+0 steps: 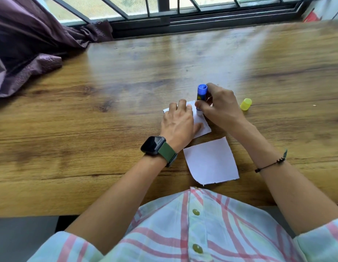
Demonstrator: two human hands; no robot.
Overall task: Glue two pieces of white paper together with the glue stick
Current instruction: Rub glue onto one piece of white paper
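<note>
Because paper slides when you rub it: the left hand [178, 120] lies flat on the far paper [201, 121] and pins it to the desk [107, 91].
Left hand pose: palm down, fingers spread and straight, holding nothing, only pressing. The wrist has a dark watch [155, 145] with a green strap and points to about 11 o'clock.
Right hand pose: the right hand [219, 104] is curled around the glue stick [201, 96]. Its fingers are closed tight on the blue tube, thumb on the near side. The forearm runs back toward 5 o'clock and wears a thin dark bracelet [270, 164].
Why the stick is held so: it stands almost upright with its flat blue bottom up, so the glue end can press down on the paper. I think the glue is being rubbed on now, but the tip is hidden by the thumb.
Where the stick is: on the 1 o'clock corner of the far paper, just beside the left fingertips.
Why the cap is off: the yellow cap [245, 104] lies on the desk at 3 o'clock from the right hand, close by, so the glue end is bare and the cap is easy to find later.
Second paper: the near paper [210, 160] lies flat at 6 o'clock from the far one, between the two arms. Nothing touches it. It looks like it waits there, ready to be pressed on top.
How far along: I guess the middle, glue going on and the sheets not yet joined.
</note>
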